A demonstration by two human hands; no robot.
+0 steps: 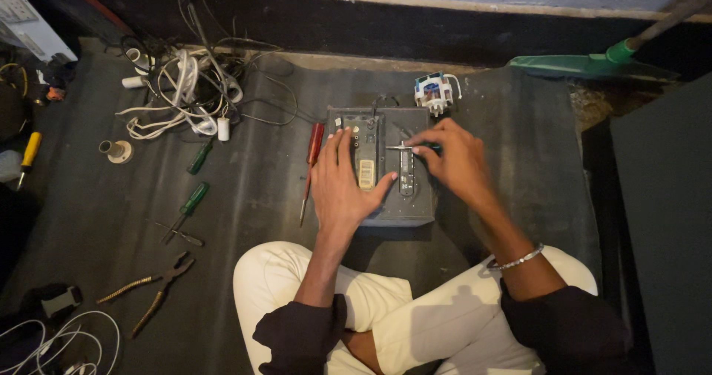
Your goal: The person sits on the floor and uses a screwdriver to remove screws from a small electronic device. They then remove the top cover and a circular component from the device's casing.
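Person seated cross-legged on a dark mat [104, 219], a grey box-shaped device [382, 166] set directly ahead of the knees. Left hand [343, 186] lies flat on the device's top, fingers spread and extended, thumb angled toward the centre; it grips nothing and appears to press down, most likely to steady the box. Right hand [454, 160] is curled, fingertips pinched on the handle of a small screwdriver [404, 146] whose metal shaft lies across the device top just beyond the left thumb; the green handle is mostly hidden under the fingers. A white and blue component [434, 93] sits just beyond the right hand, touching or nearly touching the far edge of the device; cannot tell which. Immediately outboard of the left hand, a red-handled screwdriver [312, 163] lies alongside the device, within easy reach. Farther left, 2 green-handled screwdrivers [194, 197], then pliers [152, 290] near the left knee, handles spread. Well beyond the left hand, a tangle of white cables [185, 93] against the wall side of the mat. A yellow-handled tool [28, 155] lies at the far left edge. Beyond the right hand, a green broom head [586, 65] rests by the wall. Silver bracelet [515, 258] on the right wrist.
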